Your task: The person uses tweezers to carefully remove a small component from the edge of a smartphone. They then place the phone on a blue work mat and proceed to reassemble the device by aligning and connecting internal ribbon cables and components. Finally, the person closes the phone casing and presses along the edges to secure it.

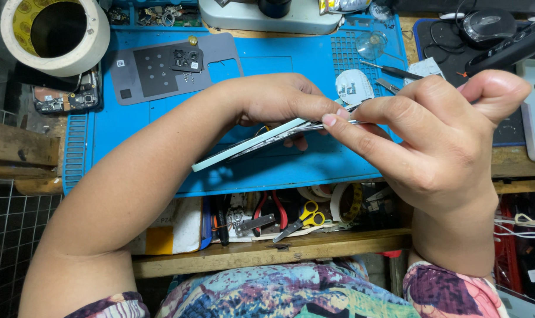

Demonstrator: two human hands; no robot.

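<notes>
Your left hand reaches across from the left and clamps the far end of a pale green phone, fingers curled under it and thumb on top, so the slim body tilts with its near-left end low over the blue work mat and its right end raised between your hands. Your right hand meets it from the right, fingers together and pinched on the phone's raised edge, the index fingertip pressing just where the thin metal frame shows; whether a tool sits inside that pinch you cannot tell. The phone hangs above the middle of the mat, not lying on it. On the far left of the mat rests a grey magnetic pad with a small black camera part on it, and beyond the mat's left corner stands a big roll of masking tape beside an opened phone board. Far right of your hands lie a thin screwdriver and a round white sticker disc, with a computer mouse farther back. On the shelf under the table, near you, lie yellow-handled scissors and red-handled pliers
</notes>
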